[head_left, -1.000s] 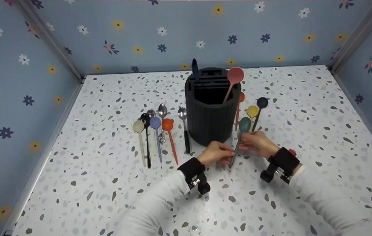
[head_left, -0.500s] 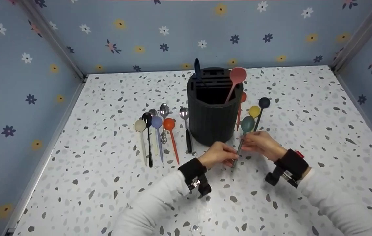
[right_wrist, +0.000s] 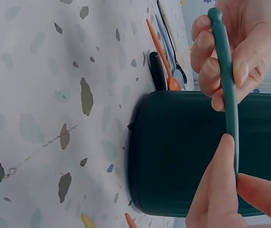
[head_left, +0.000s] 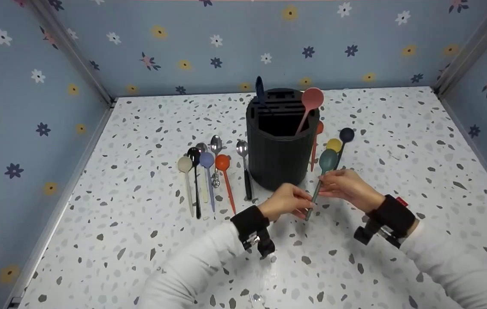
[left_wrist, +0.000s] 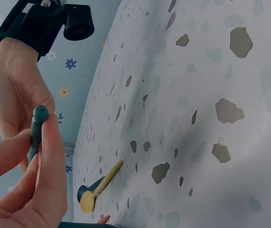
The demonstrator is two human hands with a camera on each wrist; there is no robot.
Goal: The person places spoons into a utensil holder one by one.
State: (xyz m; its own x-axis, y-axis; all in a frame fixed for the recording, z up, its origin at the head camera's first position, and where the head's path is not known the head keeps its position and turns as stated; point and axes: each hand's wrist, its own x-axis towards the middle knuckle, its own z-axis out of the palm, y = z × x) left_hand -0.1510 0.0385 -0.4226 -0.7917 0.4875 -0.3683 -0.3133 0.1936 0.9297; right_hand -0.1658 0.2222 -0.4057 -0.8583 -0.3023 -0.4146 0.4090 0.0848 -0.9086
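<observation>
A teal spoon is held off the table by both hands, bowl pointing away. My left hand pinches the lower end of its handle. Higher up the handle, my right hand pinches it between thumb and fingers. Just behind stands a black ribbed utensil holder, with a pink spoon and a dark blue spoon standing in it.
Left of the holder lies a row of spoons: beige, black, lilac, orange and steel ones. A red-orange, a yellow and a navy spoon lie to its right. Floral walls enclose the speckled table.
Both hands have lifted the teal spoon slightly up and to the right, off the table; the right wrist has drifted right.
</observation>
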